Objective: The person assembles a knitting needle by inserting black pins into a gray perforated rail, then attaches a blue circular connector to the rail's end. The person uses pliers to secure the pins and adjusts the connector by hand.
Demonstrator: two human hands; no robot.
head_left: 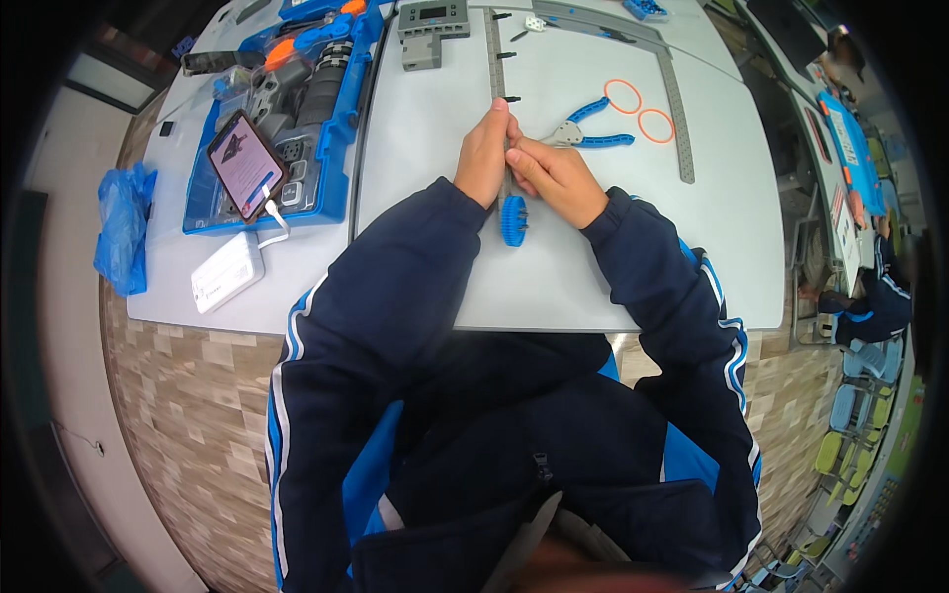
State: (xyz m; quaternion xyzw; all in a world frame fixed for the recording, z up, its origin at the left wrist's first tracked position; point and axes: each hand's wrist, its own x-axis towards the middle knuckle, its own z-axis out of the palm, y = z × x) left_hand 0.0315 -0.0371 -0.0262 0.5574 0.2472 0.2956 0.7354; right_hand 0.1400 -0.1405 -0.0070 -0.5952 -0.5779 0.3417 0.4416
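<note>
Left hand [482,156] and right hand [561,180] are bunched together over the grey strip [496,61] (can't tell what they're pinching), its blue gear [513,223] end pointing at the table's [559,292] front edge.

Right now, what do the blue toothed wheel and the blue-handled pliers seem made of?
The blue toothed wheel looks like matte plastic, given its even colour. The blue-handled pliers: probably metal head, its grey faintly shiny; evenly blue grips, perhaps plastic or rubber.
</note>
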